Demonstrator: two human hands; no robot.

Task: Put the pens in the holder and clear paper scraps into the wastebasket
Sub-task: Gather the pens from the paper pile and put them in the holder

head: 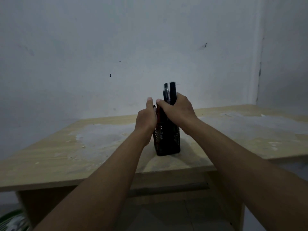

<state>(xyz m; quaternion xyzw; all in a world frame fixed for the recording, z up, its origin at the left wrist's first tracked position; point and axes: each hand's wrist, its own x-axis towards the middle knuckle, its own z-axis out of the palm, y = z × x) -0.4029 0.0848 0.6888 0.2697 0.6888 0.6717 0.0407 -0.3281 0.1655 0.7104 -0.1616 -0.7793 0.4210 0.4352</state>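
Note:
A black mesh pen holder (168,140) stands upright near the front edge of the wooden table (66,157). My right hand (176,109) grips a bundle of dark pens (170,93) whose tops stick up above my fingers and whose lower ends reach down into the holder. My left hand (147,119) is pressed against the holder's left side, thumb pointing up, fingers hidden behind it. A red pen (158,114) shows between my two hands. No paper scraps show on the table.
The tabletop has pale worn patches and stands against a grey-white wall, with a corner at the right. A green and white object (13,220) lies on the floor at the bottom left, under the table's edge.

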